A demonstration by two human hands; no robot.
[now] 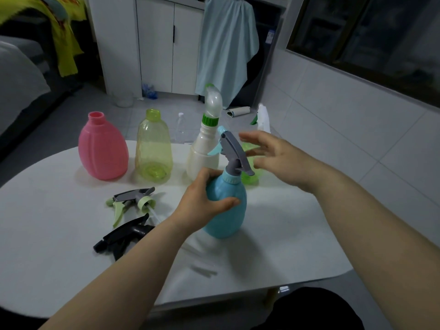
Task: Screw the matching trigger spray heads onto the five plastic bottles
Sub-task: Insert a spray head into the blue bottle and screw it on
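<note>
While the left hand [202, 198] wraps the shoulder of the blue bottle [227, 206], thumb across its front, the right hand [269, 156] hangs just beside the grey-and-blue trigger head [232, 151] with fingers spread and touching nothing. Item: blue bottle, upright near the middle of the white table [273, 246], head seated on its collar; whether the thread is fully home cannot be told. Item: white bottle [202, 158] with a green-collared head, close behind. Item: pink bottle [103, 148] and yellow-green bottle [153, 151], both open-necked, at the far left. Item: green bottle [250, 163], mostly hidden behind the blue one. Item: loose heads, a grey-and-green trigger head [133, 201] and a black trigger head [123, 236], lying near the left forearm. Risks, as I judge them: a collar left half-turned or cross-threaded would sit crooked and leak; the spread right hand, sweeping back, could topple the light empty green bottle; the left forearm could nudge the black head off the table edge; a loose head may be matched to the wrong neck.
</note>
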